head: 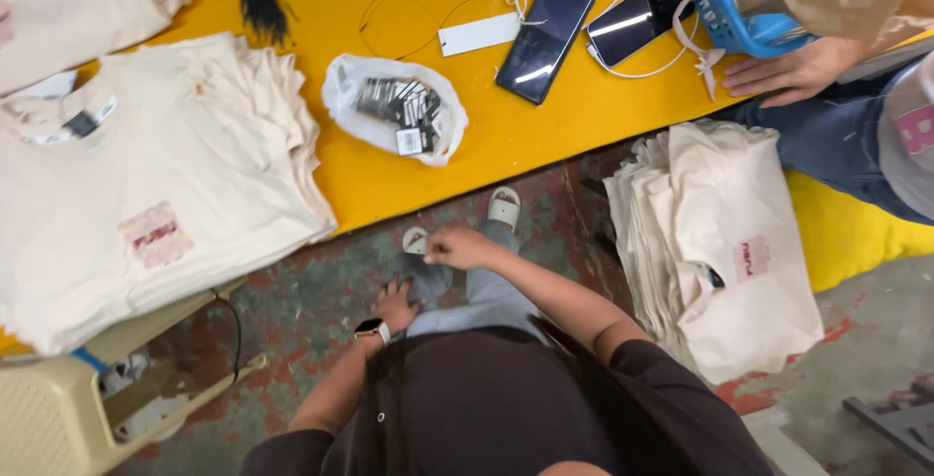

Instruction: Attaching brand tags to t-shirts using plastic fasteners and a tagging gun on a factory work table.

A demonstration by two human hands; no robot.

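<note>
Looking down, a person's left hand [397, 303] rests open on their knee, right hand [459, 246] loosely closed, grip unclear, below the yellow surface's [545, 136] front edge, near folded cream shirts [146, 194]

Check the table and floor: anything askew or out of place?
Two things: a stack of cream T-shirts sits off the yellow table beside the co-worker, edges fanned unevenly. The white bag of black tags lies open, tags poking out. Both hands rest at the knees.

We wore a dark short-sleeved top [506, 408] and grey trousers [482, 301]. On our left wrist sat a watch [372, 329] with a pale strap. Our feet were in pale sandals [503, 208].
</note>
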